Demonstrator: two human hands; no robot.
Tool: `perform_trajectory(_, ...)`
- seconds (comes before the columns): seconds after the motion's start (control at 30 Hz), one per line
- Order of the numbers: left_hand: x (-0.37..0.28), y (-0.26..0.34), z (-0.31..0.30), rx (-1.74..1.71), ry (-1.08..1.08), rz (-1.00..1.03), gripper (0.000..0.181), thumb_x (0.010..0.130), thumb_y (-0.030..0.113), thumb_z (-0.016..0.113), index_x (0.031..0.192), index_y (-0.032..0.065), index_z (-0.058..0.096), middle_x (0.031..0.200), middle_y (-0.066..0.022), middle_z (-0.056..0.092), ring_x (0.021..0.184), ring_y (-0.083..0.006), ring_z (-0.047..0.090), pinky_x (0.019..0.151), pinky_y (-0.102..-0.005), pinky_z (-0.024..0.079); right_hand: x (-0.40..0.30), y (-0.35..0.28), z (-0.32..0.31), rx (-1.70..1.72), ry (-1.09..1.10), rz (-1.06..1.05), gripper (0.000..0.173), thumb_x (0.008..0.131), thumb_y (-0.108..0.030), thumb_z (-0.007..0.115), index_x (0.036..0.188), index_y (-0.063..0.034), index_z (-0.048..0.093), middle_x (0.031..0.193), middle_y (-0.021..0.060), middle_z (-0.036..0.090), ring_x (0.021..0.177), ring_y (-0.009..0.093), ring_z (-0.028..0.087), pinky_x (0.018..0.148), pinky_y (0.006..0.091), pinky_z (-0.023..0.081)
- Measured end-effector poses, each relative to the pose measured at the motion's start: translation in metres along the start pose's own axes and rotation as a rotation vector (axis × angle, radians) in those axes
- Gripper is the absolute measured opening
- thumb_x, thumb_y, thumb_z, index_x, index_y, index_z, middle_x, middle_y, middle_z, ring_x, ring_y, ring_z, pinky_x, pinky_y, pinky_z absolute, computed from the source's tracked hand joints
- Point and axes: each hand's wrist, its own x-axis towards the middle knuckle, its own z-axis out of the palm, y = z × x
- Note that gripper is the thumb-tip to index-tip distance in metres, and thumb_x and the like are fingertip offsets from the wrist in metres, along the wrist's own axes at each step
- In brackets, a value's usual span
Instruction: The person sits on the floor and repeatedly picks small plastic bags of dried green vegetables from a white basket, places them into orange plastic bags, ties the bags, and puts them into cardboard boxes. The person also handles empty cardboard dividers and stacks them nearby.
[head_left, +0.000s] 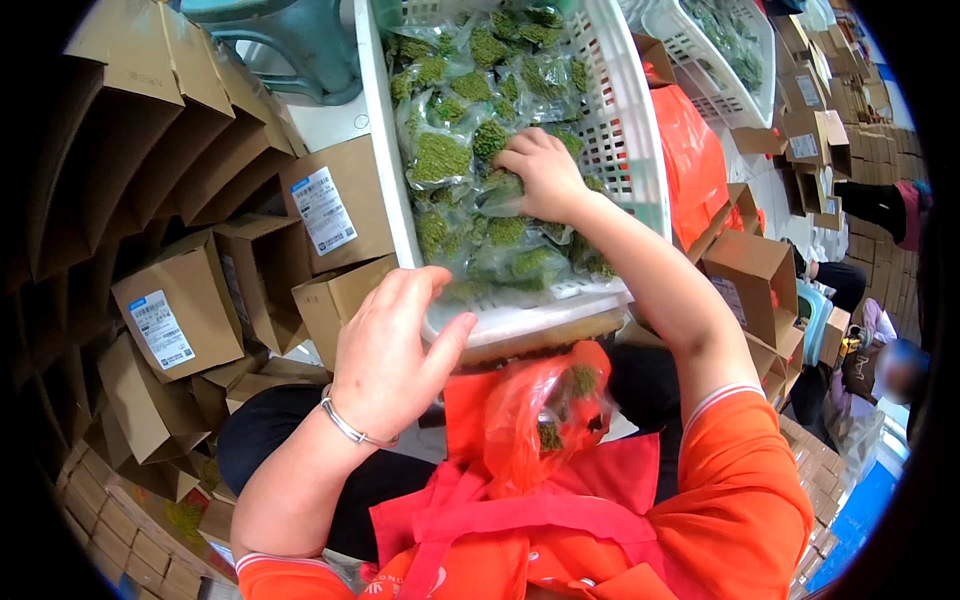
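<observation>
A white plastic crate (377, 142) stands before me, filled with clear plastic bags of green, bumpy plant pieces (442, 157). My right hand (541, 174) reaches into the middle of the crate, its fingers down among the bags; whether they grip one is hidden. My left hand (397, 345) hovers by the crate's near left corner, thumb and fingers apart, with nothing in it. A metal bangle (349, 427) is on my left wrist. On my lap lies a thin red plastic bag (517, 420), its mouth spread, with some green pieces inside it.
Opened cardboard boxes (176, 307), several with printed labels, crowd the left side. A teal plastic stool (300, 45) is at the upper left. Right of the crate are a red plastic bag (679, 157), another white crate (757, 60) and more boxes (750, 277). A person (870, 352) sits at the far right.
</observation>
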Motion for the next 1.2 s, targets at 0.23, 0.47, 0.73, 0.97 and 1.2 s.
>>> perform_trajectory(0.23,0.007,0.002,0.000,-0.188,-0.003,-0.087,0.033,0.085,0.014,0.069,0.112,-0.0006,0.056,0.104,-0.0116,0.059,0.098,-0.0221,0.059,0.087,-0.0336,0.048,0.020,0.007,0.025,0.025,0.061,0.106,0.052,0.057,-0.038,0.083,0.100,-0.0125,0.067,0.134,0.0172,0.049,0.139,0.039,0.026,0.114,0.0560,0.020)
perform_trajectory(0.47,0.009,-0.007,0.004,-0.692,0.085,-0.345,0.056,0.080,0.012,0.075,0.127,0.0037,0.045,0.125,-0.0099,0.049,0.117,-0.0211,0.049,0.098,-0.0373,0.043,-0.034,-0.032,-0.010,0.369,0.354,0.232,0.052,0.062,-0.019,0.083,0.102,-0.0037,0.054,0.109,0.0145,0.051,0.107,0.029,0.054,0.090,0.0406,0.048)
perform_trajectory(0.73,0.011,0.000,0.014,-1.266,0.247,-0.300,0.097,0.074,0.010,0.081,0.146,0.0153,0.017,0.140,-0.0135,0.036,0.127,-0.0273,0.042,0.106,-0.0414,0.038,-0.045,-0.154,-0.075,1.519,0.044,0.140,0.080,0.089,-0.055,0.059,0.145,-0.0092,0.024,0.127,0.0145,0.048,0.125,0.024,0.041,0.106,0.0401,0.033)
perform_trajectory(0.97,0.012,-0.018,-0.025,-1.428,0.482,-0.361,0.058,0.083,0.010,0.062,0.136,0.0125,0.039,0.125,-0.0077,0.052,0.113,-0.0232,0.054,0.096,-0.0418,0.048,0.040,-0.066,0.005,0.509,0.131,0.104,0.077,0.079,-0.048,0.067,0.143,-0.0138,0.039,0.138,0.0144,0.045,0.131,0.033,0.036,0.110,0.0415,0.028)
perform_trajectory(1.2,0.009,-0.024,-0.051,-1.544,0.472,-0.305,0.057,0.081,0.009,0.059,0.136,0.0131,0.045,0.123,-0.0077,0.056,0.107,-0.0245,0.059,0.092,-0.0420,0.051,0.028,-0.063,0.036,0.207,0.097,0.123,0.053,0.069,-0.020,0.078,0.117,-0.0109,0.056,0.120,0.0160,0.058,0.110,0.037,0.054,0.089,0.0431,0.049)
